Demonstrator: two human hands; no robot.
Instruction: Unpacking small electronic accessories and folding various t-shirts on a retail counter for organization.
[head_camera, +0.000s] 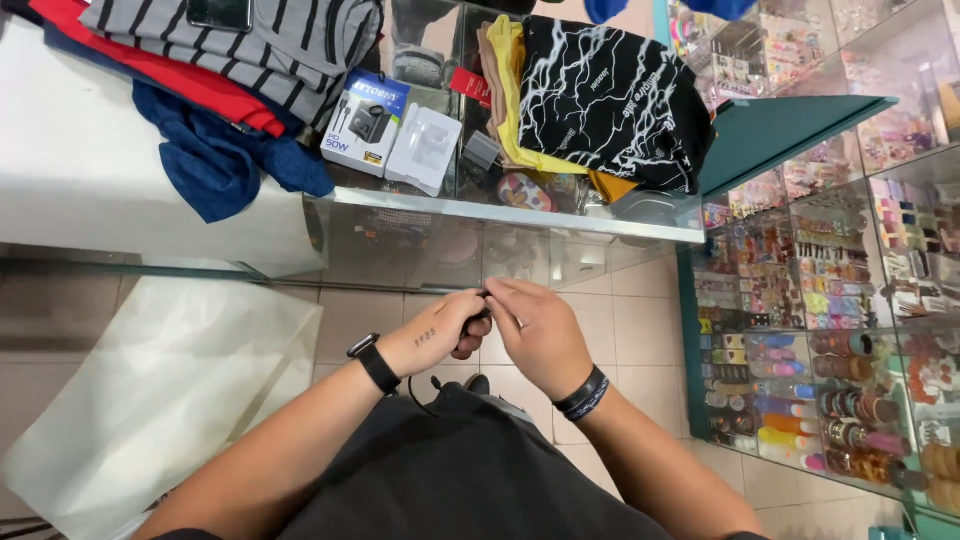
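Note:
My left hand (446, 328) and my right hand (537, 332) meet in front of my body, above the tiled floor. Both pinch a small dark object (482, 310) between the fingertips; most of it is hidden and I cannot tell what it is. A black watch band sits on my left wrist and dark bracelets on my right wrist. A thin black cord (418, 392) hangs below my left hand toward my dark shirt.
A glass counter (520, 215) stands just ahead, bearing a black patterned shirt (610, 100), yellow cloth, a blue cloth (215, 160), red and striped clothes, and small boxes (366, 122). Glass shelves of colourful trinkets (840, 330) fill the right. A translucent plastic sheet (170, 390) lies at left.

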